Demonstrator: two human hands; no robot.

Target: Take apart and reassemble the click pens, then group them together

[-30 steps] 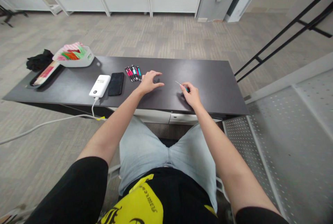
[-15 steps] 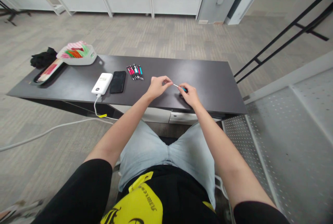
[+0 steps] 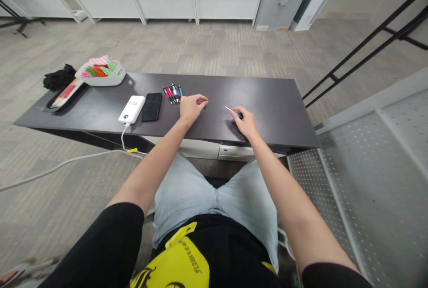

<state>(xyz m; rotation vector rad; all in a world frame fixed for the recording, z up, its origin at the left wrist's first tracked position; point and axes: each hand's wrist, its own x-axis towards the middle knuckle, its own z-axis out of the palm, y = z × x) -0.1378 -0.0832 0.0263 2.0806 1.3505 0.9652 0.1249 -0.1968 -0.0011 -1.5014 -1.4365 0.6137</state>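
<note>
My right hand [image 3: 244,121] is closed around a blue pen [image 3: 239,114] above the front middle of the dark table. From the pen's end a thin white refill [image 3: 228,108] sticks out, pointing left. My left hand [image 3: 192,109] is apart from it, thumb and fingers pinched together. A tiny dark piece shows at its fingertips, too small to name. Just behind my left hand, several pink, blue and black pens [image 3: 173,93] lie side by side, partly covered by the hand.
On the dark table [image 3: 267,100], a black phone [image 3: 152,106] lies beside a white power bank [image 3: 132,109] with a cable. Farther left are a white basket [image 3: 115,78] of colourful items, a black tray [image 3: 53,109] and black cloth [image 3: 59,78]. A perforated panel [image 3: 368,167] stands at right.
My left hand has moved left, away from the refill tip it was pinching, toward the row of pens. My right hand stays nearly in place with the pen.
</note>
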